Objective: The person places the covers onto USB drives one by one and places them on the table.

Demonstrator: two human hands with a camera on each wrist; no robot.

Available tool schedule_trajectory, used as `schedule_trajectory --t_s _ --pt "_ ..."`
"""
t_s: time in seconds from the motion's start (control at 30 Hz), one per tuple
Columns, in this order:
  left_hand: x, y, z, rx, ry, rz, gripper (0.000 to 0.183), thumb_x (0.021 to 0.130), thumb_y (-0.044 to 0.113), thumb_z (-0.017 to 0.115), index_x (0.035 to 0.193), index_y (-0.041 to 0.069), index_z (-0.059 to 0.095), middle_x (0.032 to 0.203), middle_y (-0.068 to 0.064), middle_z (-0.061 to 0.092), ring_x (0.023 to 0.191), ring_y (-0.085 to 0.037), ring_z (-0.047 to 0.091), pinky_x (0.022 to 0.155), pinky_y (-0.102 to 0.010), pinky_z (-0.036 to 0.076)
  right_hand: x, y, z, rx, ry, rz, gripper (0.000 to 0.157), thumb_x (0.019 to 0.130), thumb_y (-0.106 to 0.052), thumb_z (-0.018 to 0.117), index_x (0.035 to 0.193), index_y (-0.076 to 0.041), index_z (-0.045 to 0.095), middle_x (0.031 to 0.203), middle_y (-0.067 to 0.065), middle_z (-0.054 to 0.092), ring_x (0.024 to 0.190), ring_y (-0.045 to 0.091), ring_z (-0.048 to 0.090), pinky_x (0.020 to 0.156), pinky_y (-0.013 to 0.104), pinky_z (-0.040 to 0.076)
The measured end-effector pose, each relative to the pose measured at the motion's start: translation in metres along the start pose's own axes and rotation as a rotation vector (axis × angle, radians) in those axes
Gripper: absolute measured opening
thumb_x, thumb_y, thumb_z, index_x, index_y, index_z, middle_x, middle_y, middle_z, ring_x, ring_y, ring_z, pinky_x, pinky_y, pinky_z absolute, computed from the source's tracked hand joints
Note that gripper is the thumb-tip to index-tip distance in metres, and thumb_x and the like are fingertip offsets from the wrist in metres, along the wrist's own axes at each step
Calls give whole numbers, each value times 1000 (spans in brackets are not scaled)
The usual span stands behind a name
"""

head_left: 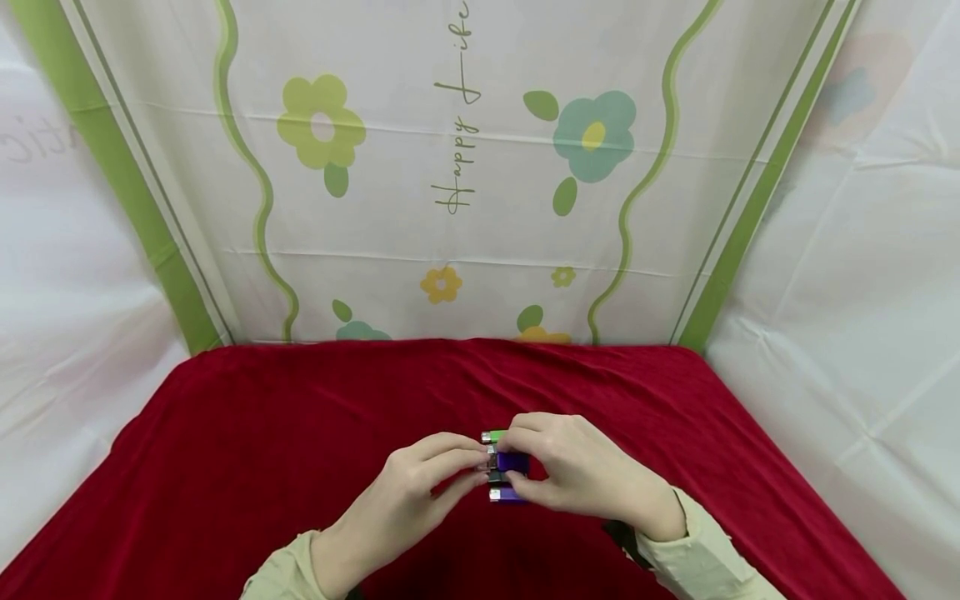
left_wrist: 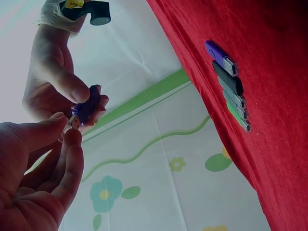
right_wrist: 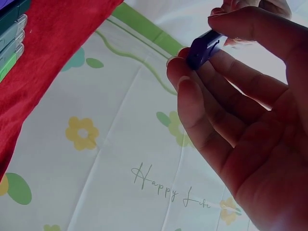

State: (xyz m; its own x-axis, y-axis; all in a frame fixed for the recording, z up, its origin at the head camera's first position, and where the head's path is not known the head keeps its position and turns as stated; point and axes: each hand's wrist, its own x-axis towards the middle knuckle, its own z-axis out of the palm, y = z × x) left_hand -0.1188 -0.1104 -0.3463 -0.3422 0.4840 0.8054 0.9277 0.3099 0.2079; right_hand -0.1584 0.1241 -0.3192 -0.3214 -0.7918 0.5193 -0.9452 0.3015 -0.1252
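A dark purple-blue USB flash drive [head_left: 513,462] is held up above the red cloth between both hands. My right hand [head_left: 581,467] pinches its body between thumb and fingers. At the metal plug end, my left hand [head_left: 408,487] pinches with thumb and fingertips; a clear cap seems to sit there, mostly hidden by the fingers. On the cloth below lies a row of other flash drives: a purple one [left_wrist: 220,55], a black one [left_wrist: 227,79], grey ones [left_wrist: 234,98] and a green one [left_wrist: 236,114]. Several of them show clear ends over their plugs.
Red velvet cloth [head_left: 300,417] covers the table. A white curtain with printed flowers [head_left: 465,233] hangs behind it, and white fabric walls [head_left: 840,275] stand at both sides. A dark device [left_wrist: 100,13] is strapped at the right wrist.
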Motion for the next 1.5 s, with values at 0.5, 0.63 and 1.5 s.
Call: schedule_trajectory --t_s 0.5,0.63,1.5 --pt "-1 1 1 -1 -18 -12 42 71 -8 83 109 3 69 108 -6 66 98 -14 66 83 -20 51 0 -1 -2 33 0 -37 24 77 -7 80 96 -14 67 86 -9 58 69 -4 48 61 8 40" --pt "-1 1 1 0 -31 -22 41 72 -7 83 109 3 69 109 -5 65 99 -14 65 83 -20 51 0 -2 -1 47 -6 -33 21 77 -7 80 93 -13 67 85 -10 57 68 -3 47 61 8 41" --pt "-7 1 4 152 -83 -179 18 84 12 80 99 9 71 88 9 64 67 0 49 59 -8 40 2 -3 -4 78 -14 -65 30 78 3 76 105 -6 69 101 -1 62 83 7 61 76 13 48"
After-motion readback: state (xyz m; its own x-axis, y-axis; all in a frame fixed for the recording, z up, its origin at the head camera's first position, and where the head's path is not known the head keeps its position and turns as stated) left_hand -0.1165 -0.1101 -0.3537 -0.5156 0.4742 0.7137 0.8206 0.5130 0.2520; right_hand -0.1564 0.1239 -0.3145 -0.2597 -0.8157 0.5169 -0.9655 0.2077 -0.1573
